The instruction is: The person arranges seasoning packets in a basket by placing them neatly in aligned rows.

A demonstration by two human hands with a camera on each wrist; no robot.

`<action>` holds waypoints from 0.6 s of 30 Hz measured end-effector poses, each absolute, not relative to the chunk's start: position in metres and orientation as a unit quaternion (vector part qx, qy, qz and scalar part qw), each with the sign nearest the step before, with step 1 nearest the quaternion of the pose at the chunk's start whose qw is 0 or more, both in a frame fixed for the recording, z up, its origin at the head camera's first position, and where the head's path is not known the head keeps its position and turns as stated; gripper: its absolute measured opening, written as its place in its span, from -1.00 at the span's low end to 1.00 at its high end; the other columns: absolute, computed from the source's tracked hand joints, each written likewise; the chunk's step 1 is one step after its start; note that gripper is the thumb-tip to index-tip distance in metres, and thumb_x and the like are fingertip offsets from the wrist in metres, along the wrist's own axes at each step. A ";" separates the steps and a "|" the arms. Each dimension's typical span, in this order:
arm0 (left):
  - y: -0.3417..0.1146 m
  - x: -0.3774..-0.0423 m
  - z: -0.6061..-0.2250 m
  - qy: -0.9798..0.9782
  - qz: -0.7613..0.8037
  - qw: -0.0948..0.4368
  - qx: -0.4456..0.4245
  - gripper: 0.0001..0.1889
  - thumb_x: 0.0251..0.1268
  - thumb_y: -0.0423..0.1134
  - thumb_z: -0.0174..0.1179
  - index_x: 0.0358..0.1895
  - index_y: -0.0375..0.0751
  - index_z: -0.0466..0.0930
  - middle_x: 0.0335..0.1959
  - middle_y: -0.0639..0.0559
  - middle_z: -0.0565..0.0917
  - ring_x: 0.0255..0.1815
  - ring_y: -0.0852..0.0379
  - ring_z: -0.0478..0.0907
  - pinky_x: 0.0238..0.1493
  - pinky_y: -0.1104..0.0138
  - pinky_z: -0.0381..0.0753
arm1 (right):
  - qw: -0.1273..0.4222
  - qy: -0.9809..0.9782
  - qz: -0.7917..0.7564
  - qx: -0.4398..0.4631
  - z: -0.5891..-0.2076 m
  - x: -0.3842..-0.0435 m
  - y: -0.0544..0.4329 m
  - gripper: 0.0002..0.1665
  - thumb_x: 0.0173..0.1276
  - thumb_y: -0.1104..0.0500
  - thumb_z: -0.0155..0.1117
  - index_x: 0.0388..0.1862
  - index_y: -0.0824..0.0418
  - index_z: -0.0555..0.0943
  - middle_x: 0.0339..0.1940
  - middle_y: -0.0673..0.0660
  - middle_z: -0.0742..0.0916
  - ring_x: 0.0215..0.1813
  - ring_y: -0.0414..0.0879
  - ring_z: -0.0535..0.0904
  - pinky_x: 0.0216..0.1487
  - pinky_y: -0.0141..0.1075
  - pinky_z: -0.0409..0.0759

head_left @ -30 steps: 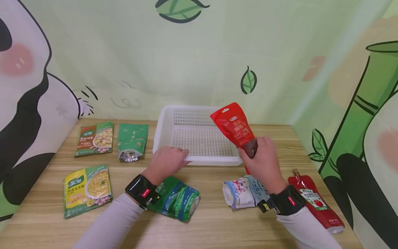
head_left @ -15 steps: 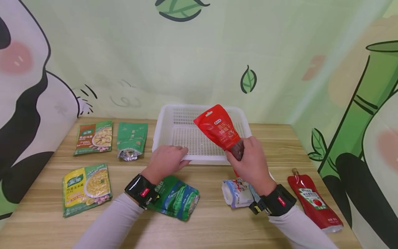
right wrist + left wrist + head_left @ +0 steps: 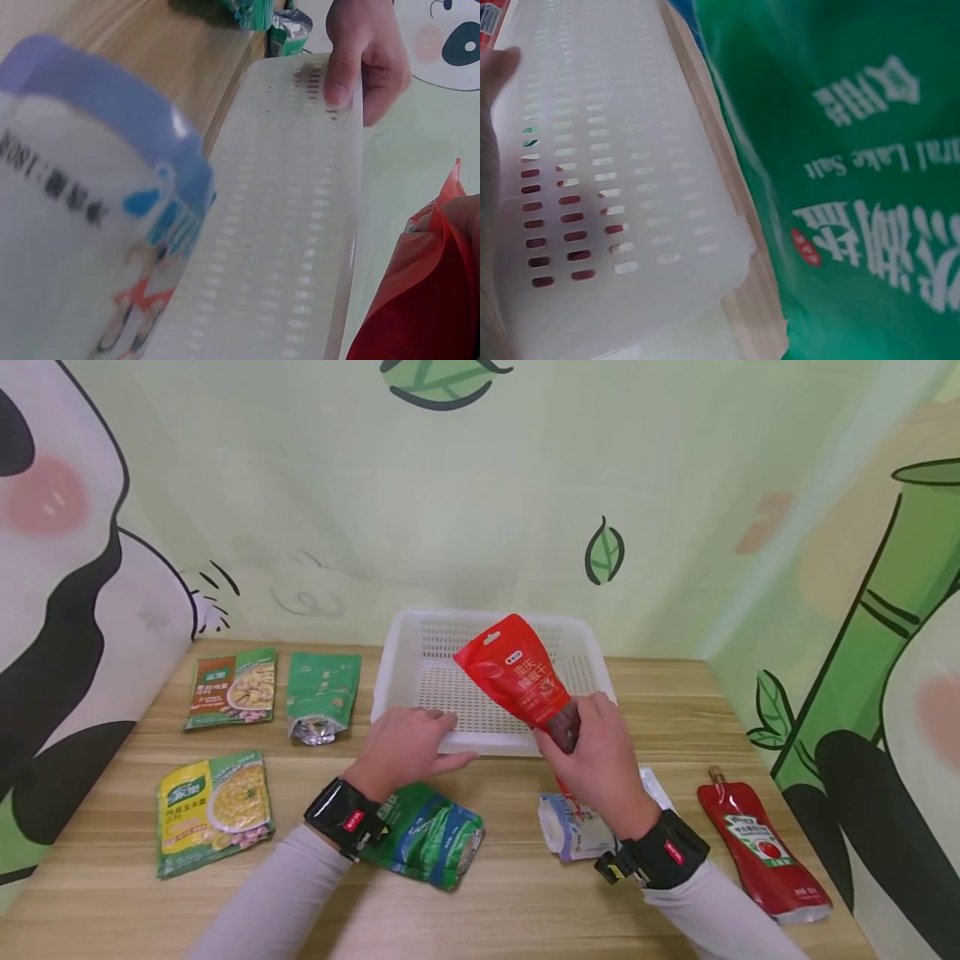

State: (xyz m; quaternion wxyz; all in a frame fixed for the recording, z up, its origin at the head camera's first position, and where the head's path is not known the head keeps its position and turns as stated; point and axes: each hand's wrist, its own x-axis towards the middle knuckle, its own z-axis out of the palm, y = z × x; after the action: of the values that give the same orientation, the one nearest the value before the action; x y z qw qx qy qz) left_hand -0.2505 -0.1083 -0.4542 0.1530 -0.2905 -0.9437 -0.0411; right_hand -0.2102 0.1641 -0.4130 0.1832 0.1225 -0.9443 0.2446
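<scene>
My right hand grips the lower end of a red pouch of dried chilies, which leans up and left over the white plastic basket. The fold of the red pouch shows at the edge of the right wrist view. With its thumb on the outer wall and its fingers over the near rim, my left hand holds the basket at its left corner; the right wrist view shows this left hand too. Inside the basket, the slotted floor shows, partly hidden by the pouch.
A green salt bag lies by my left wrist, a white-and-blue pouch under my right. To the left lie a yellow soup packet, a brown-and-green packet and a green foil pouch. A ketchup pouch lies at right.
My right hand has moved left with the chili pouch, bringing it further over the basket. My left hand stays at the rim, its thumb now stretched out to the right.
</scene>
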 end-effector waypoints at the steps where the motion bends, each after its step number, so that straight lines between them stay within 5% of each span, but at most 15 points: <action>1: -0.108 -0.250 -0.453 -0.944 -0.044 0.154 -0.290 -0.43 0.28 0.44 0.14 -0.25 -0.03 0.65 -0.56 0.12 0.63 -0.61 0.20 0.43 -0.62 0.42 0.27 | 0.182 -0.944 0.247 0.124 -0.413 -0.209 0.163 -0.47 0.27 -0.09 0.49 -0.04 0.23 0.50 -0.17 0.10 0.55 -0.14 -0.04 0.46 -0.30 -0.24 0.54; 8: -0.106 -0.247 -0.447 -0.932 -0.072 0.184 -0.304 -0.43 0.28 0.42 0.16 -0.32 -0.08 0.64 -0.49 0.09 0.69 -0.50 0.17 0.56 -0.46 0.36 0.48 | 0.183 -0.941 0.250 0.137 -0.414 -0.209 0.157 -0.46 0.27 -0.10 0.48 -0.01 0.22 0.51 -0.18 0.08 0.55 -0.13 -0.06 0.45 -0.28 -0.25 0.51; 18: -0.082 -0.234 -0.440 -0.912 -0.201 0.197 -0.298 -0.47 0.32 0.28 0.24 -0.01 -0.12 0.68 -0.30 0.10 0.77 -0.33 0.18 0.66 -0.27 0.32 0.66 | 0.196 -0.935 0.250 0.155 -0.416 -0.206 0.153 -0.44 0.26 -0.08 0.51 0.01 0.22 0.51 -0.18 0.07 0.55 -0.13 -0.09 0.43 -0.28 -0.27 0.52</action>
State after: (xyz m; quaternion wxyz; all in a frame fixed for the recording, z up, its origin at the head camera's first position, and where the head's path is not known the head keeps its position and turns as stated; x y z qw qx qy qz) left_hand -0.2340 -0.0822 -0.4402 0.1968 -0.2978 -0.9122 -0.2012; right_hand -0.2057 0.1530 -0.4156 0.1959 0.1551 -0.9353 0.2505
